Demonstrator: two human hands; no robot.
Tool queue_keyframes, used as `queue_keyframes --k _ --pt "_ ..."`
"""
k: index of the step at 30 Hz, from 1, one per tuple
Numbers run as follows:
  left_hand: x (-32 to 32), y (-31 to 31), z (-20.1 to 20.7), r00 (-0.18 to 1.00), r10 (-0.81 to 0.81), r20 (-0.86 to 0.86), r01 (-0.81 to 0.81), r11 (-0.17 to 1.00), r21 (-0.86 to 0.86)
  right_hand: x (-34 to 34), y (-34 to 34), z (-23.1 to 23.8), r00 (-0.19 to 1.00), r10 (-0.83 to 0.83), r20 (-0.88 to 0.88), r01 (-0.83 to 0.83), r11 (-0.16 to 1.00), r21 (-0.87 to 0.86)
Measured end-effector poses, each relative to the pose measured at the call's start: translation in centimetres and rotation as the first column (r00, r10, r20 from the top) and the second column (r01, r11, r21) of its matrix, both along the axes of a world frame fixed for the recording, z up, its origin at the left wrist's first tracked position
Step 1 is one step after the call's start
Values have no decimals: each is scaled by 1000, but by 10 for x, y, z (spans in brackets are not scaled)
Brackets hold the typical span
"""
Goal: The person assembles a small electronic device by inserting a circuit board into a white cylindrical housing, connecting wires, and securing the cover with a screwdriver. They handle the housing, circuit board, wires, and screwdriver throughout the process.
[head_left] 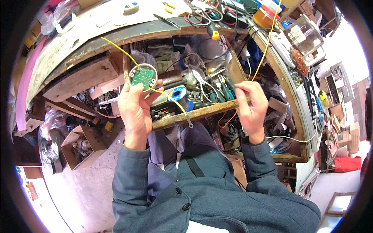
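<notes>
My left hand [136, 110] grips a small round white housing [156, 80] by its lower edge, thumb on its face. Inside it sits a green circuit board [142, 76]. From its upper side a yellow wire [119, 48] sticks out; another yellow wire [176, 103] runs to the right and ends in a ring terminal [190, 124]. My right hand [252, 108] is raised over the right part of the drawer's front edge, fingers curled and pressed together. Whatever it may hold is hidden. Behind it, a long yellow wire [267, 44] comes down from the top.
Below my hands is an open wooden drawer [194, 116] full of pliers [206, 83], a blue-and-white solder spool [179, 94] and loose parts. On the workbench [89, 42] lie a tape roll [131, 8], yellow pliers [169, 7] and test leads. A cardboard box [81, 149] stands at lower left.
</notes>
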State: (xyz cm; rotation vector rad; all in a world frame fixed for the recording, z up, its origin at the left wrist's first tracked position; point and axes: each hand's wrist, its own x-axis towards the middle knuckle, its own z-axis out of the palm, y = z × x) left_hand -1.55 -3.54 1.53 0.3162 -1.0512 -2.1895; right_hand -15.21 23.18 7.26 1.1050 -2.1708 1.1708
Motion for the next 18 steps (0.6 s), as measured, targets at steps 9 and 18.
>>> queue_keyframes --k 9,18 --pt "3 1 2 1000 26 3 -26 999 40 -37 -36 -22 896 339 288 -440 771 461" --pt "4 1 6 1000 19 -21 -19 999 37 -48 -44 -27 860 346 375 -503 701 506"
